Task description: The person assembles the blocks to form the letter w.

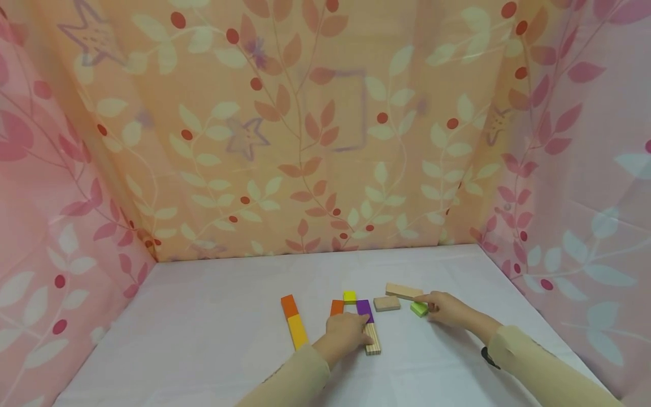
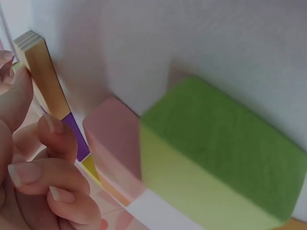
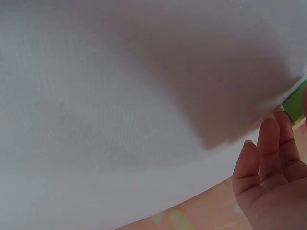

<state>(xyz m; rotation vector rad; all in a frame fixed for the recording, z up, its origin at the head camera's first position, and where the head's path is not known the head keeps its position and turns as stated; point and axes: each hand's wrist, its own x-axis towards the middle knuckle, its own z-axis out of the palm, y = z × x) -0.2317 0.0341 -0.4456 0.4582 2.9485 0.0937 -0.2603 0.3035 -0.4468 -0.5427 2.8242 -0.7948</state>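
Note:
My left hand (image 1: 347, 334) reaches over a short row of blocks, thumb against a striped wooden block (image 1: 373, 340) and forefinger at the purple block (image 1: 364, 310) joined to its far end. Beneath that hand, a green block (image 2: 220, 148) lies end to end with an orange-red block (image 1: 337, 307); the head view hides the green one. A yellow cube (image 1: 350, 297) stands at the far end between the two rows. Over to the right, my right hand (image 1: 447, 310) pinches a small light-green block (image 1: 419, 308) between thumb and fingers; the right wrist view catches only its green edge (image 3: 295, 103).
A plain wooden block (image 1: 387, 304) and a longer wooden plank (image 1: 404, 291) lie between the hands, the plank close to the right fingertips. Left of the left hand, an orange block (image 1: 289, 306) and a yellow-orange block (image 1: 297, 332) form a line. Patterned curtains (image 1: 305, 141) enclose the white table (image 1: 213, 316).

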